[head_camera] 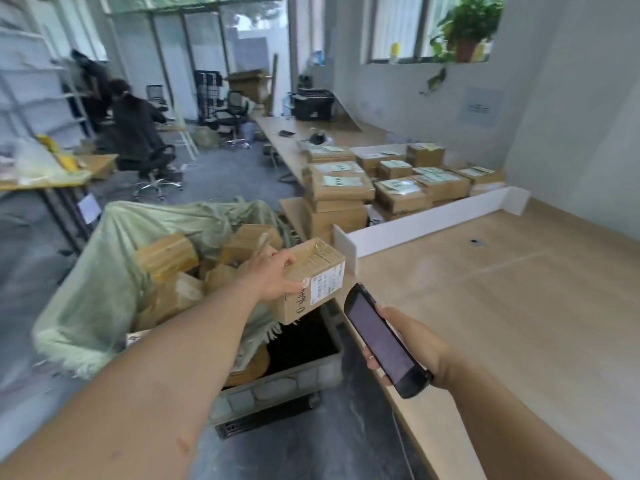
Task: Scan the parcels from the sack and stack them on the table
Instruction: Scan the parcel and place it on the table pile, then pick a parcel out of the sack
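My left hand [272, 276] grips a taped cardboard parcel [317, 271] in the air, its white shipping label facing me, between the sack and the table corner. In my right hand [412, 344] I hold a black handheld scanner [382, 341], its front end close under the label. Several more cardboard parcels lie in the pale green woven sack [114, 271] to the left. Beyond a low white divider [426, 220], stacks of labelled parcels [388, 181] cover the wooden table [502, 306].
A grey plastic crate [284, 382] stands on the floor under the sack's edge. A person sits on an office chair [156, 164] at the back left near metal shelving. Another table with bags stands at the left.
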`<state>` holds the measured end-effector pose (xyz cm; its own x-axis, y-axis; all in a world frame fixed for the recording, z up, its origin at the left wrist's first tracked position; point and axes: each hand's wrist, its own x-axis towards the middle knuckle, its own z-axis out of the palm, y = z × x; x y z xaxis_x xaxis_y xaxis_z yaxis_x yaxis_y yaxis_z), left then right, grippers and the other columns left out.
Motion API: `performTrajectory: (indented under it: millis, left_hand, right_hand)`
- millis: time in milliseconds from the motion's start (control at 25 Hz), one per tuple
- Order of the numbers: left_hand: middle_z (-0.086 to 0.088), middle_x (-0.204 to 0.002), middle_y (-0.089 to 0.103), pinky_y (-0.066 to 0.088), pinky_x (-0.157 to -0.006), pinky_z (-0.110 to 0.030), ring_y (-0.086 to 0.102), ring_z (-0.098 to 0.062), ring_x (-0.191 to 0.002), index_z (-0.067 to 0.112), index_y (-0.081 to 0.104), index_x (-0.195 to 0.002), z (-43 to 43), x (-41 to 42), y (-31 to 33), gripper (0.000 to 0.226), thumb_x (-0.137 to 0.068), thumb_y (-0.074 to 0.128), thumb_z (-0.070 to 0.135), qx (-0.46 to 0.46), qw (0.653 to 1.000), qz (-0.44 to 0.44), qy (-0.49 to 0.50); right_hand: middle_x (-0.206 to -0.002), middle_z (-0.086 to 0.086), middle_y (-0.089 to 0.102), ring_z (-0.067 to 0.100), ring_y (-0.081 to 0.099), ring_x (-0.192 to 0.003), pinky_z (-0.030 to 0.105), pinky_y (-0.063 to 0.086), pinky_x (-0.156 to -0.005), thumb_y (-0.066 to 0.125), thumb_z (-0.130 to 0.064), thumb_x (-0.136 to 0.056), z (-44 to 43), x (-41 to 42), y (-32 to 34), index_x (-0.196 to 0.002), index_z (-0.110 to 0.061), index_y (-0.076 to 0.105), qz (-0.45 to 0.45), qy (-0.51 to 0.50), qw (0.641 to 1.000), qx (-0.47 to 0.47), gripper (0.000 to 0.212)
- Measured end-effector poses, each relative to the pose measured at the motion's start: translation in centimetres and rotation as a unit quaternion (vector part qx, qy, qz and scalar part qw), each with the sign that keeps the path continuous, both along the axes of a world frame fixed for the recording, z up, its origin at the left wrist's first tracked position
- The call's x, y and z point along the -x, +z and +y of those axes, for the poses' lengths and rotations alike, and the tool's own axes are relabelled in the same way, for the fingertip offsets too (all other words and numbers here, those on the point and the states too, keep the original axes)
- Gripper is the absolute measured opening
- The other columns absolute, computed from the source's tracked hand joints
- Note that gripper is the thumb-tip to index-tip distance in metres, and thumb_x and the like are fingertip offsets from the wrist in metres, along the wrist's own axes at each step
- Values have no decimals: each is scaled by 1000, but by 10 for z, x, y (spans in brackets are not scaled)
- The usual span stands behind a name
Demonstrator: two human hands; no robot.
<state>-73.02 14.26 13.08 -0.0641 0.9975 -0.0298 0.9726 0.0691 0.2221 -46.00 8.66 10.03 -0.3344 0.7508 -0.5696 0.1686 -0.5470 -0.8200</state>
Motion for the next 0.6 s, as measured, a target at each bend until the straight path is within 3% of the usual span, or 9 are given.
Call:
performTrajectory:
  millis: [200,400,480,600]
  left_hand:
    - [-4,-137,39,39,-99,-40,42,-23,-124,31,45,-133,-3,123,4,65,-76,69,52,-8,993,-56,100]
    - [-2,-142,35,38,-98,-39,40,-22,-127,32,42,-134,-4,208,-12,68,-76,66,59,32,987,-16,158]
    - [0,-138,37,40,-97,-38,43,-21,-122,32,46,-131,5,220,-22,66,-76,67,60,104,985,-50,125]
    - [3,-124,50,49,-88,-37,53,-17,-106,34,59,-112,19,221,-29,41,-76,72,48,262,954,-109,98]
  right_hand:
    - [-84,14,67,24,63,-70,32,52,-55,47,-63,-93,51,110,2,-98,-4,69,-20,77,997,0,63]
    - [-78,12,66,25,63,-69,35,52,-59,47,-57,-96,78,191,2,-104,-4,65,-24,140,990,-9,56]
    - [-82,14,67,25,64,-71,36,53,-59,47,-57,-97,90,210,-3,-109,-4,65,-23,147,989,-5,57]
    - [-81,15,67,26,65,-72,37,54,-61,49,-59,-95,104,220,-6,-110,-3,65,-31,129,991,0,59]
